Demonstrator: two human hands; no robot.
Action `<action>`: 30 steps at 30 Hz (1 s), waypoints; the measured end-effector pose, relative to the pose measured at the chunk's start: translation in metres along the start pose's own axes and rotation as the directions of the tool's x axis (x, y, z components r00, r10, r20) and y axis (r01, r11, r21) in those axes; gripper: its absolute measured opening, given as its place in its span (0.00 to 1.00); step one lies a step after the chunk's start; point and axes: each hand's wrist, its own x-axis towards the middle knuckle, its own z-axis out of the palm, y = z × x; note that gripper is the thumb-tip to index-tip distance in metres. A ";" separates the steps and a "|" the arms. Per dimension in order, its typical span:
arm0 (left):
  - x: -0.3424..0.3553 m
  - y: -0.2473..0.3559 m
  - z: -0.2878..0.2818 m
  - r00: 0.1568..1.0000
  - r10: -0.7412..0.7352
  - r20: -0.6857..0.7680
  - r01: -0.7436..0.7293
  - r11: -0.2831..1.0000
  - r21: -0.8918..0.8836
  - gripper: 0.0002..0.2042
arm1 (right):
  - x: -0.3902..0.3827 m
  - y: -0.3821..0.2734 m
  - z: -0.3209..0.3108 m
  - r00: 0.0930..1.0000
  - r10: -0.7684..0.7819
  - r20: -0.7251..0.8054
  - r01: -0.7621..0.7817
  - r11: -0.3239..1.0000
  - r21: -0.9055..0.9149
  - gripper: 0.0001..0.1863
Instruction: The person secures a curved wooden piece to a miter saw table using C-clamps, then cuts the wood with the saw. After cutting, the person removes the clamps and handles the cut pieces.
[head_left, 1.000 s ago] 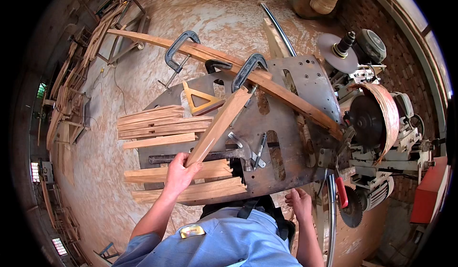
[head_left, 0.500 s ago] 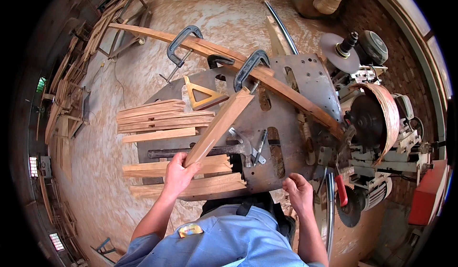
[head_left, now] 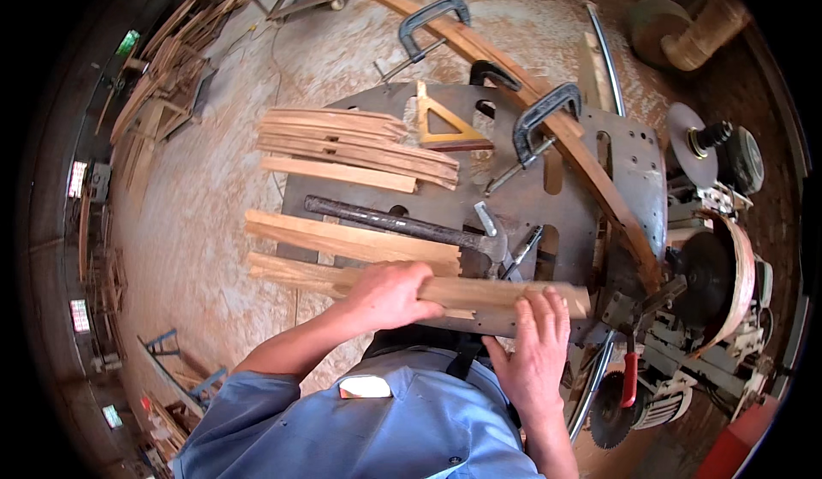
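My left hand (head_left: 390, 297) is closed around a squared wooden piece (head_left: 479, 292), held level along the near edge of the metal table (head_left: 599, 248). At the piece's right end, the fingers of my right hand (head_left: 533, 351) lie stretched over the wood, with the thumb spread away from it. Behind the held piece lies a hammer (head_left: 394, 220), its head beside a pen (head_left: 522, 252) and a small metal square (head_left: 486, 219). Cut wooden strips (head_left: 351, 239) lie to the left, one partly covered by my left hand and forearm.
A long wooden rail (head_left: 599, 186) crosses the table under C-clamps (head_left: 546, 119). Near it are a yellow triangular square (head_left: 445, 128) and stacked wooden strips (head_left: 351, 141). Machinery with a circular blade (head_left: 702, 261) stands at the right, a toothed saw blade (head_left: 615, 409) lower down.
The held piece has swung from slanting away to lying crosswise near me. My right hand has come onto its right end. The view has shifted, moving the table rightward in the picture.
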 end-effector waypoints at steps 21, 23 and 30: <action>0.098 -0.099 -0.025 0.971 0.214 -0.106 -0.189 0.960 0.207 0.15 | -0.047 0.050 0.005 0.860 0.498 0.111 -0.508 0.857 0.084 0.26; 0.107 -0.087 -0.025 0.974 0.226 -0.025 -0.216 0.954 0.210 0.15 | -0.047 0.052 0.000 0.854 0.520 0.027 -0.520 0.851 0.066 0.26; 0.106 -0.060 -0.008 0.948 0.318 0.026 -0.310 0.900 0.305 0.12 | -0.020 0.061 0.003 0.889 0.420 -0.182 -0.420 0.907 0.037 0.26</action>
